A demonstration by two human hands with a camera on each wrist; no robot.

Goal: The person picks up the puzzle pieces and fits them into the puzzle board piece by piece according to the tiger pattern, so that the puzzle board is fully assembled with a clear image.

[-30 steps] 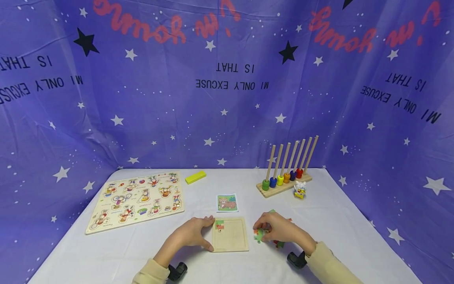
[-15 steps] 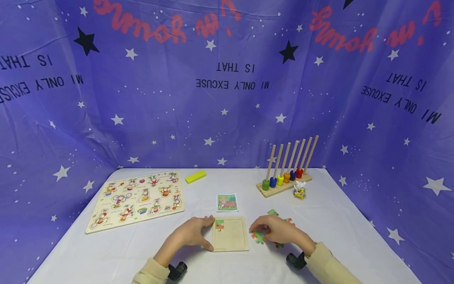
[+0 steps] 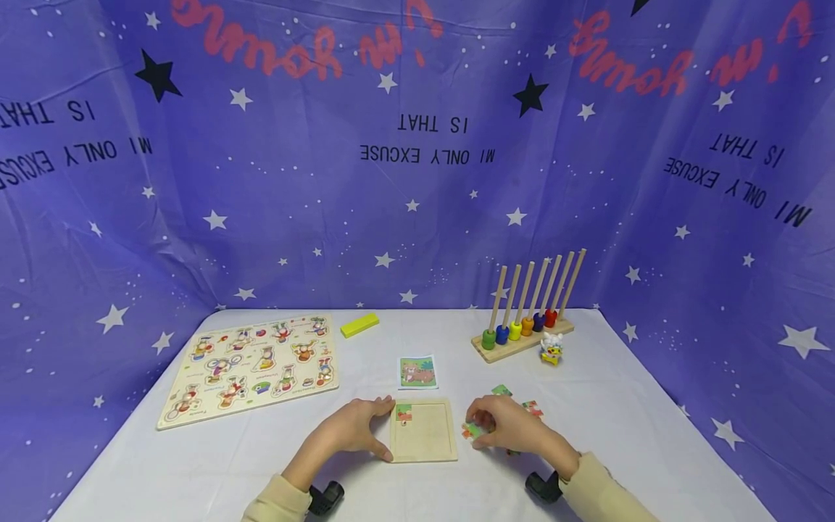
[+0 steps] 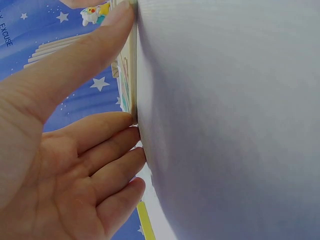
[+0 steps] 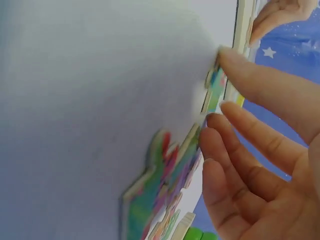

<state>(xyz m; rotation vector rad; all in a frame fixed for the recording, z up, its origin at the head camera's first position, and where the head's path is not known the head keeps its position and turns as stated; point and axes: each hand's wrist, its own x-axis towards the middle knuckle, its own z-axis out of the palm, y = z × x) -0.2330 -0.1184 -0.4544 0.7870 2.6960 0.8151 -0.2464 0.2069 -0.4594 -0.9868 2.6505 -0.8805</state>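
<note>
A square wooden puzzle tray (image 3: 433,441) lies in the middle of the table, with one green-and-red jigsaw piece (image 3: 404,412) in its far left corner. My left hand (image 3: 352,428) rests along the tray's left side, thumb at the near corner and fingers at the far one; the left wrist view shows these fingers nearly straight. To the right of the tray, my right hand (image 3: 515,424) pinches a green-and-orange jigsaw piece (image 3: 471,431) low over the cloth. The right wrist view has the thumb at one end of that piece (image 5: 216,90). Several loose jigsaw pieces (image 5: 142,200) lie beneath and around this hand, partly hidden.
Behind the tray lies a picture card (image 3: 417,373) of a brown animal. A large wooden board of sports figures (image 3: 261,391) is at left, near a yellow block (image 3: 359,325). At back right stand a pegged bead rack (image 3: 522,341) and a small white-and-yellow figurine (image 3: 551,349).
The right hand has shifted slightly beside the tray, turning the green-and-orange jigsaw piece with its fingers. More loose pieces show behind that hand. The left hand and tray stay put.
</note>
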